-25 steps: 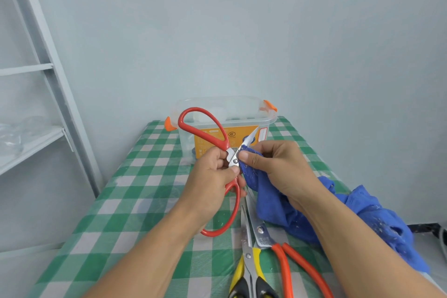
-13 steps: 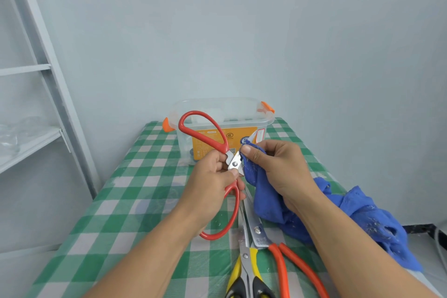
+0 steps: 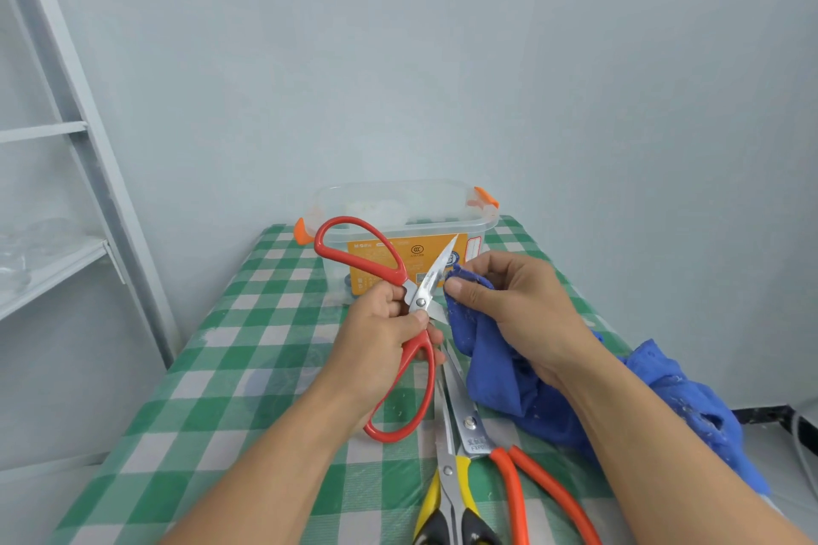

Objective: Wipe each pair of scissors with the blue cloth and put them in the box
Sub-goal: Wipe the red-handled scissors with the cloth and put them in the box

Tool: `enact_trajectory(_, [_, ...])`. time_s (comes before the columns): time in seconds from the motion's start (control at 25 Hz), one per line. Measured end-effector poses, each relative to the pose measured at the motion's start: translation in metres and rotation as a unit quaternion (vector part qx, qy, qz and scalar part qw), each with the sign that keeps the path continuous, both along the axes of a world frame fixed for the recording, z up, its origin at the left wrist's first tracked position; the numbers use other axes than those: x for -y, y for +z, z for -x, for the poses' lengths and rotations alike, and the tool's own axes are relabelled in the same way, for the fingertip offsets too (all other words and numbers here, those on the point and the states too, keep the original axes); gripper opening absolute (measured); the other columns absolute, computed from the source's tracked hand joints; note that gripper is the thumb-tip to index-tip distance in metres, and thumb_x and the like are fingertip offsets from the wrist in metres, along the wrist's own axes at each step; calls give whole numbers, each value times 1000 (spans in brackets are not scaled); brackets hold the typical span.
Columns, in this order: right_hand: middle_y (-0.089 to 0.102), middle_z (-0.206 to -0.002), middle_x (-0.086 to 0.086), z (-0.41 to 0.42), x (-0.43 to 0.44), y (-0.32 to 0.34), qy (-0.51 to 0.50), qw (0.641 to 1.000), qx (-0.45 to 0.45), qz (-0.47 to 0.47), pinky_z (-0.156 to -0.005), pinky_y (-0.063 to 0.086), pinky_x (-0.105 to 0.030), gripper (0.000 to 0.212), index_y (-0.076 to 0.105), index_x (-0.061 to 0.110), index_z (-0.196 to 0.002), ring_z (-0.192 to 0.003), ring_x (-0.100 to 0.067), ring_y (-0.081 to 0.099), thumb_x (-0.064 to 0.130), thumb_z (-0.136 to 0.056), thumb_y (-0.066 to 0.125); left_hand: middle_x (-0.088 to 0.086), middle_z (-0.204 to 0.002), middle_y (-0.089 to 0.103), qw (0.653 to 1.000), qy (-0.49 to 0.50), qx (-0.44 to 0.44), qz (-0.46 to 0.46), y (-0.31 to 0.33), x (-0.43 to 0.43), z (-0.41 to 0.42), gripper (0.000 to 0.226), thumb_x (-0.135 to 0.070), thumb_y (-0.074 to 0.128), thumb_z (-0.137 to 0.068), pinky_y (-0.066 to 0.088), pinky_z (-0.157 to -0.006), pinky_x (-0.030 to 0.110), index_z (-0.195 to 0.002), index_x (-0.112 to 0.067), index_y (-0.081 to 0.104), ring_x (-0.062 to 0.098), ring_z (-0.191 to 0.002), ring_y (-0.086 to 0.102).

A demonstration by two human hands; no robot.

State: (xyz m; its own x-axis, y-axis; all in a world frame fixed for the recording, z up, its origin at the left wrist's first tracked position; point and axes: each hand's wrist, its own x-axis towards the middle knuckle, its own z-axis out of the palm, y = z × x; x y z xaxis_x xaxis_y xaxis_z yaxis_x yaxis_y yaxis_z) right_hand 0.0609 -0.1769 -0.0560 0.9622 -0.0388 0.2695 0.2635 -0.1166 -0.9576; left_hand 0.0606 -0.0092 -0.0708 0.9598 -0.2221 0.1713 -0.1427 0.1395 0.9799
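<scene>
My left hand (image 3: 380, 336) grips the red-handled scissors (image 3: 354, 257) near the pivot, blades spread apart and pointing up to the right. My right hand (image 3: 518, 305) pinches a fold of the blue cloth (image 3: 495, 372) against the lower blade. The rest of the cloth trails over the table's right edge. The clear plastic box (image 3: 398, 199) with orange latches stands behind, at the table's far end. Two more pairs lie on the table near me: orange-handled scissors (image 3: 513, 482) and yellow-and-black-handled scissors (image 3: 447, 496).
The table carries a green-and-white checked cover (image 3: 248, 367). A grey metal shelf frame (image 3: 88, 155) stands to the left. A pale wall sits close behind the box.
The scissor blades have opened wider and the upper blade now shows bare. My right hand with the cloth has slid down to the lower blade.
</scene>
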Motion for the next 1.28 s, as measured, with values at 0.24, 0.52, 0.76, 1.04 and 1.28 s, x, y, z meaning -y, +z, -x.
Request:
enact_trajectory(0.24, [66, -66, -2, 0, 0, 1, -33, 999, 21, -31, -60, 48, -23, 12, 70, 5, -81, -60, -12, 59, 12, -90, 74, 10, -75, 65, 1000, 0, -7, 7, -1, -2, -2, 16, 8, 48, -99, 61, -66, 39, -108, 0, 58, 18, -67, 66])
enact_trajectory(0.52, [73, -75, -18, 0, -14, 1, -17, 1000, 9, -1, -59, 55, -31, 25, 62, 1, -80, -60, -22, 69, 9, -77, 85, 11, -77, 63, 1000, -16, -2, 12, 0, 0, -2, 16, 11, 46, -98, 60, -62, 39, -101, 1, 58, 17, -64, 63])
enact_trajectory(0.76, [68, -72, -25, -2, -8, 0, -2, 998, -66, -9, -63, 51, -38, 26, 65, 0, -71, -61, -28, 63, 14, -76, 87, 12, -73, 60, 1000, -20, -6, -16, 2, 1, 3, 15, 12, 46, -98, 58, -54, 33, -97, 0, 55, 18, -58, 62])
enact_trajectory(1.04, [72, -77, -23, -1, -4, 0, -51, 998, -30, 16, -63, 52, -33, 25, 69, 1, -69, -62, -22, 64, 15, -71, 90, 15, -69, 61, 999, -40, -23, -12, 5, -2, 5, 13, 10, 47, -98, 55, -54, 31, -99, 3, 58, 23, -57, 60])
enact_trajectory(1.28, [69, -64, -3, -1, 4, 2, -113, 993, 6, -42, -56, 49, -23, 19, 69, 14, -69, -56, -11, 61, 20, -81, 83, 17, -69, 61, 999, -29, -26, -16, 5, -3, 3, 13, 9, 46, -99, 57, -56, 32, -98, 2, 57, 22, -55, 62])
